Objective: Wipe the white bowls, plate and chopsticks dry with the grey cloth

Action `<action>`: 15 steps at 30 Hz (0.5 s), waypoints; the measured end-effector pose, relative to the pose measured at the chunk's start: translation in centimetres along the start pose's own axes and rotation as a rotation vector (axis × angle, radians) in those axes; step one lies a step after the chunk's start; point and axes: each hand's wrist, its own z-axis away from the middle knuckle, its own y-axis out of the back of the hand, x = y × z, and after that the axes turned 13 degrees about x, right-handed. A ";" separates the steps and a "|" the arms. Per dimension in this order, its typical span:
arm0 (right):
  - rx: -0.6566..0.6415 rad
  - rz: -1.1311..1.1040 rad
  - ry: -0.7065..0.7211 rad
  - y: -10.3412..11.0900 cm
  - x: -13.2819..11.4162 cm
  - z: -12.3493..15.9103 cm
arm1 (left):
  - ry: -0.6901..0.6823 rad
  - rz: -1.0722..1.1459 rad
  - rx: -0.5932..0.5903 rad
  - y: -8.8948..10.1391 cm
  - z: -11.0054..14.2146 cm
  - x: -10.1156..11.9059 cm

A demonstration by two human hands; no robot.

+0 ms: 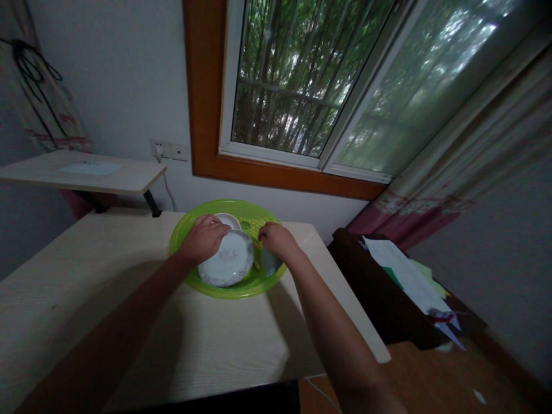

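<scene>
A round green plastic basin point(185, 227) sits on the pale wooden table point(107, 299). Inside it lies a white plate point(228, 261) with a faint pattern, and a smaller white dish point(230, 219) behind it. My left hand point(202, 237) rests over the plate's far-left rim, fingers curled onto it. My right hand point(276, 240) reaches into the right side of the basin, fingers bent down and closed above a small glassy dish point(271, 263). What those fingers hold is hidden. A thin stick-like utensil point(257, 263) lies between the plate and that dish.
A small side table point(81, 172) stands at the left, with a wall socket point(168, 150) behind it. A window point(310, 86) fills the wall ahead. A dark cabinet point(379, 287) with papers point(405, 270) stands right of the table, beside a curtain point(466, 172).
</scene>
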 end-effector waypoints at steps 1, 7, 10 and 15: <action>-0.132 0.039 0.038 0.0 0.0 0.1 | -0.003 -0.002 -0.006 0.0 -0.1 0.0; -0.478 0.166 0.050 -2.6 -1.3 0.7 | -0.017 -0.003 0.005 0.0 -0.2 0.1; -0.519 0.161 0.041 -4.5 -1.6 0.5 | -0.019 -0.002 0.005 0.0 -0.2 0.1; -0.555 0.157 0.037 -6.0 -1.6 -0.2 | -0.012 -0.009 0.004 -0.3 -0.1 -0.1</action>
